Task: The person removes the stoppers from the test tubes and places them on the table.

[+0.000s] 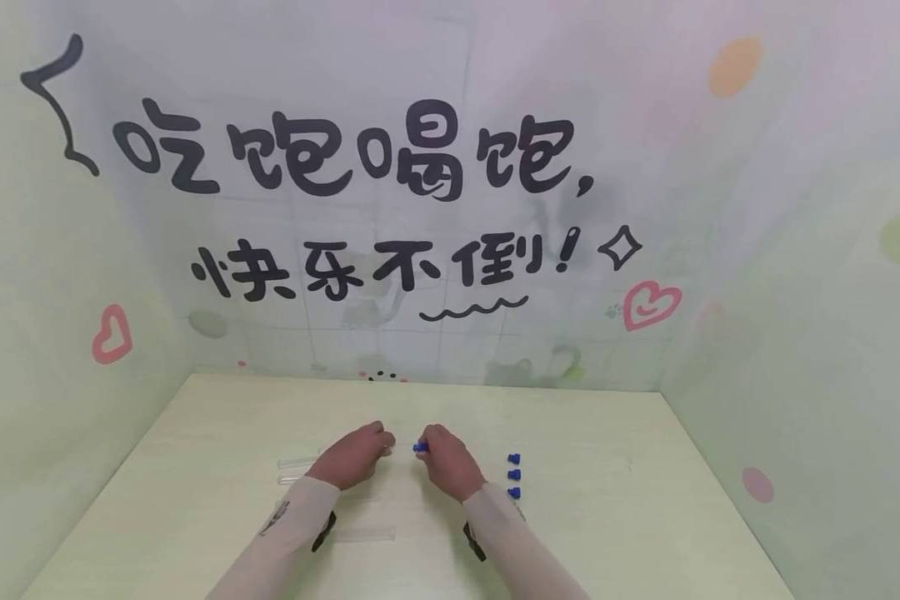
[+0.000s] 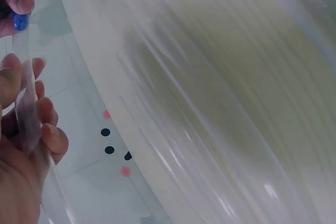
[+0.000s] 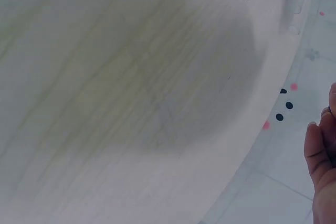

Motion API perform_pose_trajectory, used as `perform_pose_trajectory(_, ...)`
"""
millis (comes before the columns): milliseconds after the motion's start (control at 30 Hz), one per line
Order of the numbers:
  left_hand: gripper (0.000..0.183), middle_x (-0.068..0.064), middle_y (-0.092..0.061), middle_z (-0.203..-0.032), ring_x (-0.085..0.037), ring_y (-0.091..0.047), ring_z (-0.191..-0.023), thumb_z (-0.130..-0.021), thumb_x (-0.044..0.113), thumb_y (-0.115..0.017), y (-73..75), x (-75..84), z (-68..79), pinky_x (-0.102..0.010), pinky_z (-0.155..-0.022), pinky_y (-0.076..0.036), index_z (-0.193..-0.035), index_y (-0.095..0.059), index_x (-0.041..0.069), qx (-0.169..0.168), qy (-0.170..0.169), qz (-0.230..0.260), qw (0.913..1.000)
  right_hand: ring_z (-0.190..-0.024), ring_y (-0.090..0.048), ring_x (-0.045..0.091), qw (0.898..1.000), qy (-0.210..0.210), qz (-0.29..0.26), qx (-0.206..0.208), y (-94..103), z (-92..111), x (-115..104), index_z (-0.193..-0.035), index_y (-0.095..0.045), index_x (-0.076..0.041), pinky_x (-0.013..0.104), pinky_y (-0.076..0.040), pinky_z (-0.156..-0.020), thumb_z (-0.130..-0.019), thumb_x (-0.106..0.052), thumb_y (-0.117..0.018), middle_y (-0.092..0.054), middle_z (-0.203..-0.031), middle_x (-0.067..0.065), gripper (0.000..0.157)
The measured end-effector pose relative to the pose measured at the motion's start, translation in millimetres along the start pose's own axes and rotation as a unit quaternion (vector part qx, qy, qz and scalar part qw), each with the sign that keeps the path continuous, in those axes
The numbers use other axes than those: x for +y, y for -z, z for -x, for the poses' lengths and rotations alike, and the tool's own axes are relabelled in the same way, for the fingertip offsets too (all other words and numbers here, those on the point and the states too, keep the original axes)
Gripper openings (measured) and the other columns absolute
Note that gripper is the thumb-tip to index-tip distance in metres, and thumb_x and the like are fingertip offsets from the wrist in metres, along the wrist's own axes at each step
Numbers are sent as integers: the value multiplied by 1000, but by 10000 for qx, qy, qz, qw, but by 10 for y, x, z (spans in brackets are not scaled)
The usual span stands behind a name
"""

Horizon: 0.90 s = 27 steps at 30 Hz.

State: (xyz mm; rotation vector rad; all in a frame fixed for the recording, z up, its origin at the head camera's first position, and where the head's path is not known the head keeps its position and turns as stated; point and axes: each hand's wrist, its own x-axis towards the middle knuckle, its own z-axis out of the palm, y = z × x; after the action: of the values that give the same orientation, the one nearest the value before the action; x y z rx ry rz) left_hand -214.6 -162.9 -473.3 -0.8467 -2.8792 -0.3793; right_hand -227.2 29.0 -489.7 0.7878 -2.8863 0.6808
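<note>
In the left wrist view, my left hand grips a clear tube with its fingers curled round it. The right hand pinches a blue stopper at the middle of the table, facing the left hand. Stopper and tube end are close together; whether they touch I cannot tell. Only part of my right hand shows at the edge of the right wrist view, and the stopper's hold is hidden there.
Clear tubes lie left of the left hand, and another tube lies nearer the front. Three blue stoppers form a column right of the right hand. Printed walls enclose the pale table at the back and sides.
</note>
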Motion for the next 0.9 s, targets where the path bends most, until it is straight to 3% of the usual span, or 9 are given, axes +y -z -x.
perform_pose_trajectory(233, 15, -5, -64, -90, -18, -61, -82, -93, 4, -56, 47, -69, 29, -36, -77, -51, -101, -68, 0, -372, 177, 978, 9944, -75, -50, 4, 9969, 381, 688, -80, 37, 25, -38, -99, -54, -8, 17, -48, -70, -93, -14, -60, -53, -88, -2, 11)
perform_pose_trajectory(367, 19, -10, -69, -98, -23, -64, -89, -95, 6, -54, 56, -131, 39, -39, -81, -52, -103, -69, -2, -512, 118, 1600, 9857, -74, -45, 3, 9837, 866, 1576, 58, 15, 38, -28, -100, -54, -9, 14, -46, -70, -95, -18, -58, -51, -87, -3, 12)
perform_pose_trajectory(533, 21, -11, -68, -92, -14, -52, -72, -97, 9, -52, 72, -203, 46, -30, -69, -46, -99, -70, -1, -808, 404, 2701, 9586, -78, -50, 4, 9616, 1430, 2288, 509, 40, 64, -48, -100, -54, -10, 12, -47, -74, -95, -19, -57, -53, -89, -3, 10)
perform_pose_trajectory(600, 22, -10, -66, -83, -11, -45, -65, -97, 9, -51, 75, -230, 51, -26, -63, -41, -97, -71, -2, -872, 483, 3094, 9457, -80, -52, 4, 9534, 1622, 2453, 671, 65, 73, -63, -100, -53, -11, 11, -47, -75, -95, -18, -57, -54, -90, -3, 10)
perform_pose_trajectory(667, 23, -6, -60, -73, -9, -41, -61, -97, 9, -52, 74, -248, 57, -24, -58, -39, -96, -71, -4, -909, 493, 3283, 9389, -81, -53, 4, 9465, 1766, 2594, 757, 77, 74, -72, -100, -53, -11, 11, -47, -76, -95, -19, -58, -55, -91, -3, 10)
perform_pose_trajectory(767, 23, -4, -59, -72, -10, -41, -61, -97, 11, -51, 75, -243, 62, -25, -59, -39, -96, -70, -3, -959, 555, 3211, 9405, -79, -53, 4, 9429, 1812, 2711, 684, 86, 74, -74, -100, -54, -12, 11, -47, -75, -95, -21, -58, -55, -91, -4, 11)
perform_pose_trajectory(900, 19, -9, -66, -89, -12, -48, -71, -97, 12, -53, 89, -171, 55, -29, -68, -43, -95, -68, 1, -900, 612, 2694, 9568, -78, -52, 3, 9521, 1577, 2600, 319, 99, 81, -63, -102, -57, -11, 12, -48, -73, -95, -22, -59, -57, -91, -3, 13)
